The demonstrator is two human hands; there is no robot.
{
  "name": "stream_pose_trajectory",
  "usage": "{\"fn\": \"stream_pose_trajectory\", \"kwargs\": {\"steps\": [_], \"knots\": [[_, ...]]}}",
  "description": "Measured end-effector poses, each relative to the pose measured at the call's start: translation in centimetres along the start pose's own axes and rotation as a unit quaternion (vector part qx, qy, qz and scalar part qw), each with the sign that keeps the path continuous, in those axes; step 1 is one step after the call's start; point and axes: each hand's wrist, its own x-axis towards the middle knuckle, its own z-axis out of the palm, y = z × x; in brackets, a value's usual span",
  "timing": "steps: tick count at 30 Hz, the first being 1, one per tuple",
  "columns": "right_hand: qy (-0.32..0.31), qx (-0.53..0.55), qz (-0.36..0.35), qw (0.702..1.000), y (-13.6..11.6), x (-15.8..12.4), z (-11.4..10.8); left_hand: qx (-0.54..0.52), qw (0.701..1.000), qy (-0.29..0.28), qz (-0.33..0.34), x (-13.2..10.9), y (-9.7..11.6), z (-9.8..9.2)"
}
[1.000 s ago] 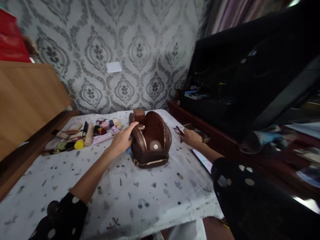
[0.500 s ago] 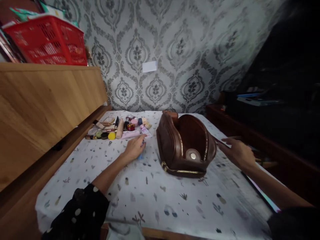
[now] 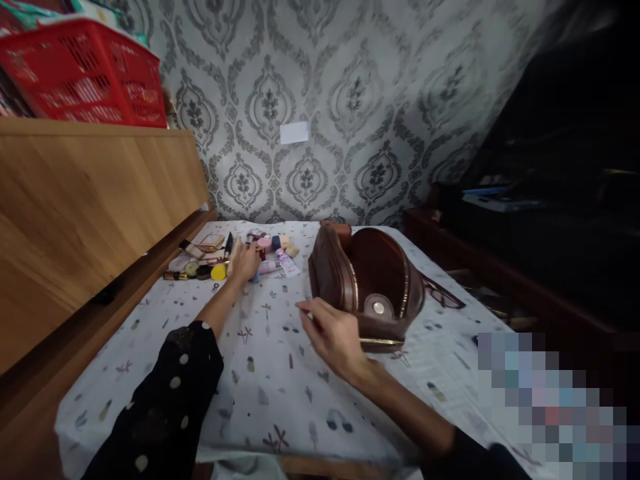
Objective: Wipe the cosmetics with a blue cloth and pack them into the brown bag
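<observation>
My left hand (image 3: 245, 261) reaches into a cluster of cosmetics at the back left, its fingers by a beige tube (image 3: 234, 257). A small blue thing (image 3: 256, 276) shows under this hand, mostly hidden. Close by are a yellow round lid (image 3: 219, 272), a pink tube (image 3: 269, 267) and a small white-and-purple tube (image 3: 287, 263). A brown leather toiletry bag (image 3: 325, 267) stands unzipped with its mouth gaping. In front of its left corner hovers my right hand (image 3: 335, 337), fingers loosely bent and apart, holding nothing visible.
A thin dark loop (image 3: 445, 295), perhaps a strap, lies right of the bag. Behind the bag is a small brown block-like thing (image 3: 336, 231). A wooden panel (image 3: 100, 200) borders the left, with a red basket (image 3: 85, 73) above. A pixelated patch covers the lower right.
My left hand has moved left and away into the cosmetics, the blue thing moving with it. My right hand has left the loop at the bag's right and come across to its front left.
</observation>
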Motion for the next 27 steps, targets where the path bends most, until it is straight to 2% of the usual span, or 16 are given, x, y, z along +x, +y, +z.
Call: {"fn": "stream_pose_trajectory", "kwargs": {"steps": [4, 6, 11, 15, 22, 27], "knots": [[-0.087, 0.054, -0.039, 0.994, -0.6, 1.9, 4.0, 0.013, 1.000, -0.013, -0.011, 1.1, 0.7, 0.8], [-0.119, 0.072, -0.035, 0.990, -0.4, 2.4, 5.7, 0.022, 1.000, -0.015, -0.009, 1.2, 0.8, 1.0], [-0.085, 0.123, 0.063, 0.987, 2.9, 2.4, 8.5, 0.041, 0.999, -0.018, -0.008, 1.4, 0.6, 1.1], [-0.052, 0.154, 0.104, 0.981, 4.9, 2.1, 8.8, 0.051, 0.998, -0.021, -0.013, 1.8, 0.7, 1.3], [-0.079, 0.129, 0.067, 0.986, 4.4, 1.8, 8.2, 0.035, 0.999, -0.019, 0.002, 2.0, 0.7, 1.6], [-0.084, 0.111, 0.068, 0.988, 4.8, 1.8, 8.1, -0.015, 1.000, 0.014, -0.010, 1.9, -0.1, 1.9]]}}
